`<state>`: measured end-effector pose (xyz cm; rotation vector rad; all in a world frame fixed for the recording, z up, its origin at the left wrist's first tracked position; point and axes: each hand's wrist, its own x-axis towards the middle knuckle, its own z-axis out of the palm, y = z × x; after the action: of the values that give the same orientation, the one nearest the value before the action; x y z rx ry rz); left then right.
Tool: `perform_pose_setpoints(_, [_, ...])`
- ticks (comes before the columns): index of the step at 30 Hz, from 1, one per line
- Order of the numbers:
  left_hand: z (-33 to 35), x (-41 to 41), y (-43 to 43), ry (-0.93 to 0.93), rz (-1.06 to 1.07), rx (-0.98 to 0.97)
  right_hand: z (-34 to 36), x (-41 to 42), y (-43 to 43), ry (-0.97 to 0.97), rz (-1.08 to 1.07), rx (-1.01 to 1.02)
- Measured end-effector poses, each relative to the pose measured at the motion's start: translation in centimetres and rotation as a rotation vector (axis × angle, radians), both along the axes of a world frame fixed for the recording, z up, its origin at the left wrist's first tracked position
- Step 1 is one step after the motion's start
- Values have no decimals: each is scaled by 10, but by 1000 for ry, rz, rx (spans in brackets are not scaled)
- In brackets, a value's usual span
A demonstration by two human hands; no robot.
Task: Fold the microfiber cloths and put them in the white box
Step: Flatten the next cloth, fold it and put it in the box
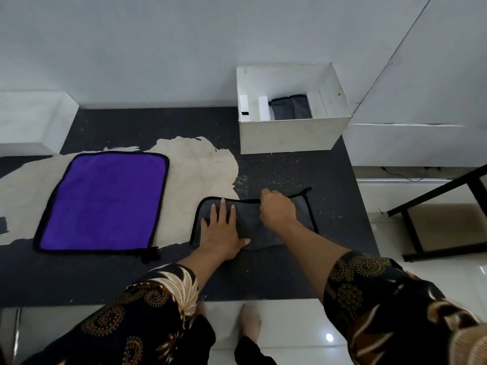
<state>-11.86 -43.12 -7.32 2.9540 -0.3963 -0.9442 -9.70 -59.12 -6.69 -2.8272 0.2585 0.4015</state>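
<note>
The person is standing at the near edge of the dark table (263,272), both patterned sleeves reaching forward over it.

The left hand (224,233) is lying flat on the left half of the grey cloth (251,227). Its fingers (222,209) are straight and spread, pointing toward the far hem. Judged purpose: it is pinning the cloth so it does not slide during the fold.

The right hand (278,209) is curled, knuckles up, over the far hem near the middle of the cloth. Its fingers appear to be clamping that black-piped edge, though the fingertips are hidden beneath the hand. The hem is bowing up at that point. This suggests the far edge is being drawn over for a fold.

The grey cloth is lying under both hands, near the table's front. Its right portion is extending past the right hand, unfolded.

To the left, well apart, a purple cloth (105,201) is lying spread flat on a pale peeled patch (205,164), awaiting its turn.

At the far right, the white box (290,135) is standing open against the wall. It is holding two folded grey cloths (290,108) side by side.
</note>
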Motion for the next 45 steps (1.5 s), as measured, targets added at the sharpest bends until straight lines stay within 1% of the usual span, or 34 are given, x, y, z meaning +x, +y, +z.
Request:
perform_pose_setpoints(4, [1,1,-1,15,10,3,4,0,-4,-40,-57,20])
perform_pose_setpoints(7, [2,0,-2,13,6,-8,3,-2,-7,-40,-13,55])
perform_pose_setpoints(9, [2,-2,-1,-42,-29,-52,0,-4,-8,7,19,49])
perform_pose_setpoints(10, [2,-3,0,-112,-95,-76,-1,-6,-8,19,14,53])
perform_pose_setpoints(12, [1,-6,1,-253,-302,-132,-3,-13,-8,-17,-44,93])
perform_pose_setpoints(14, [1,-8,-1,-297,-433,-189,-3,-23,-9,-101,-154,94])
perform_pose_setpoints(17, [-3,-9,-8,-281,-475,-197,-1,-44,-20,-147,-397,-3])
perform_pose_setpoints(19, [-7,-8,-12,-274,-494,-165,0,-61,-29,-103,-534,-34])
perform_pose_setpoints(21, [-9,-7,-15,-264,-516,-117,-2,-74,-35,-40,-603,-34])
perform_pose_setpoints(25, [-4,-2,-20,-198,-522,-54,0,-81,-46,13,-633,3])
perform_pose_setpoints(30, [2,12,-26,-94,-510,67,0,-72,-58,54,-666,171])
perform_pose_setpoints(36, [3,15,-28,-19,-532,159,4,-69,-69,120,-708,274])
perform_pose_setpoints(39, [-2,15,-25,-43,-551,158,6,-70,-73,119,-737,341])
perform_pose_setpoints(43, [-3,17,-26,-49,-564,119,8,-72,-82,90,-730,361])
perform_pose_setpoints(45, [3,16,-28,-32,-508,13,8,-71,-82,60,-738,403])
